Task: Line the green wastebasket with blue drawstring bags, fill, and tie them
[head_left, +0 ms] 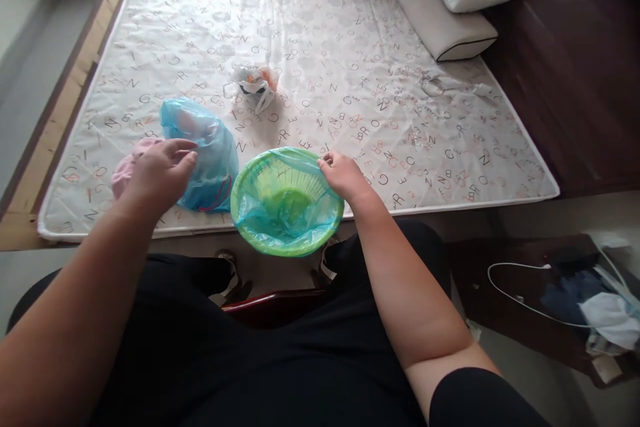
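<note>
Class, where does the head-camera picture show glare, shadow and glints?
Head view: glare pales the white letter-printed mattress towards its far left; head view: soft shadow on the near side of the crumpled white plastic bag; head view: small glints on the translucent blue plastic liner.

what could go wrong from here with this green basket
Only the right hand grips the rim of the round green plastic basket, so it might tip. Its wrinkled translucent blue plastic liner could slip inward. The bulging translucent blue plastic bag close beside might get nudged.
</note>
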Demonstrator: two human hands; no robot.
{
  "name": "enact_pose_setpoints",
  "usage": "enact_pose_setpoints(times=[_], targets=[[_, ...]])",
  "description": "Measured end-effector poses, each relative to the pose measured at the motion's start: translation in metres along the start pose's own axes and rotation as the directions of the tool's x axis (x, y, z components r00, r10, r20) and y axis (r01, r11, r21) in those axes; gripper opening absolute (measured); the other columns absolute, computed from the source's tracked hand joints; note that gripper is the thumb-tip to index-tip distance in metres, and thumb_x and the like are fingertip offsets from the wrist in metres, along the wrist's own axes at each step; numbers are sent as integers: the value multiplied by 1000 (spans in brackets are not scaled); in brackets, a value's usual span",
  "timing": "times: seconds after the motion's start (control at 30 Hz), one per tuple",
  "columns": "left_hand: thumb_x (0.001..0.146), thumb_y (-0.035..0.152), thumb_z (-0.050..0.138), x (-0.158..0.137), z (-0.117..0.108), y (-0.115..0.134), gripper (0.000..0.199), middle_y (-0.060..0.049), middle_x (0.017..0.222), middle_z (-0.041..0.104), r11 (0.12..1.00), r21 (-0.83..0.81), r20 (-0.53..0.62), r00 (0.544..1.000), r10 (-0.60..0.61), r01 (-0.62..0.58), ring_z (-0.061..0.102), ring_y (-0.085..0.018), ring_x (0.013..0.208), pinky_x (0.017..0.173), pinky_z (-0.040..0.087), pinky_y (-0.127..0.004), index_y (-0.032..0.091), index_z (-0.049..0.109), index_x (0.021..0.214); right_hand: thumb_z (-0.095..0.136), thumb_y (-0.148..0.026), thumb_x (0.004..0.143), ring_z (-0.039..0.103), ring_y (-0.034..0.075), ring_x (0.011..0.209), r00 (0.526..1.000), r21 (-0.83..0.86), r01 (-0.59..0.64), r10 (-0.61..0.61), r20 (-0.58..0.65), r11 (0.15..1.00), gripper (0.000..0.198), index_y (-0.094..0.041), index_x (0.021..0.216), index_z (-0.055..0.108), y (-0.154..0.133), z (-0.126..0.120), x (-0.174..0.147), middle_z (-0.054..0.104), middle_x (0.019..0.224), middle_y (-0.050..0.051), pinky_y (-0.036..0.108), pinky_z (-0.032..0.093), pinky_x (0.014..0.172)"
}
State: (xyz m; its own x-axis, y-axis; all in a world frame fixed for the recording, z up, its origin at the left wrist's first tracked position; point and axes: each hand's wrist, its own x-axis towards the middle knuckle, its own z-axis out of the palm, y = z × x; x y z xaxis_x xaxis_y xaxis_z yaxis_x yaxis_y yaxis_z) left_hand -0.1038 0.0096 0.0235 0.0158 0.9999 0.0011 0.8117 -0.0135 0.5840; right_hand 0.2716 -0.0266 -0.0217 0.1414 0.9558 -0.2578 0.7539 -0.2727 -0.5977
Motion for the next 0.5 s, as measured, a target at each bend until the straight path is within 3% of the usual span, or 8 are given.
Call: enact_pose_setpoints(times=[0.13, 0.2, 0.27, 0.33, 0.4, 0.5], targets=[[102, 42, 62, -8, 33, 13, 52, -19, 145, 72, 989, -32, 75, 986, 147, -144, 71, -37, 131, 115, 57, -50, 13, 72, 144, 59, -33, 110, 73, 32, 127, 999, -32, 52, -53, -9, 998, 31, -15, 130, 75, -3, 5, -1, 79, 136, 18, 41, 53, 109], [102, 47, 60, -8, 47, 13, 62, -23, 149, 69, 987, -84, 176, 973, 149, -136, 71, -38, 133, 118, 55, -52, 9, 66, 151, 58, -31, 109, 74, 31, 125, 989, -5, 88, -88, -120, 996, 31, -15, 129, 75, -7, 7, -6, 78, 136, 19, 43, 54, 110], [103, 52, 57, -8, 56, 12, 68, -25, 152, 67, 986, -98, 242, 958, 152, -132, 72, -39, 131, 118, 54, -53, 8, 61, 156, 56, -31, 107, 74, 31, 122, 946, 34, 131, -114, -305, 991, 32, -15, 128, 75, -12, 6, -13, 78, 135, 19, 46, 55, 110], [105, 54, 54, -8, 61, 15, 66, -23, 150, 69, 981, -113, 228, 957, 179, -156, 73, -37, 130, 119, 54, -52, 10, 64, 154, 55, -35, 106, 76, 31, 116, 881, 63, 202, -153, -448, 977, 33, -17, 123, 76, -17, 1, -20, 80, 127, 18, 47, 58, 105], [106, 52, 53, -9, 65, 21, 60, -20, 145, 71, 971, -158, 189, 960, 206, -178, 73, -35, 129, 119, 54, -49, 12, 68, 148, 54, -39, 105, 77, 29, 105, 842, 78, 268, -194, -503, 960, 31, -19, 113, 76, -24, -6, -22, 82, 113, 14, 44, 59, 95], [109, 45, 52, -12, 72, 30, 51, -19, 143, 72, 962, -198, 225, 946, 232, -189, 71, -34, 132, 121, 53, -49, 12, 69, 144, 50, -42, 107, 76, 24, 90, 811, 77, 319, -230, -538, 945, 31, -22, 100, 73, -40, -15, -3, 81, 101, 9, 37, 57, 82]])
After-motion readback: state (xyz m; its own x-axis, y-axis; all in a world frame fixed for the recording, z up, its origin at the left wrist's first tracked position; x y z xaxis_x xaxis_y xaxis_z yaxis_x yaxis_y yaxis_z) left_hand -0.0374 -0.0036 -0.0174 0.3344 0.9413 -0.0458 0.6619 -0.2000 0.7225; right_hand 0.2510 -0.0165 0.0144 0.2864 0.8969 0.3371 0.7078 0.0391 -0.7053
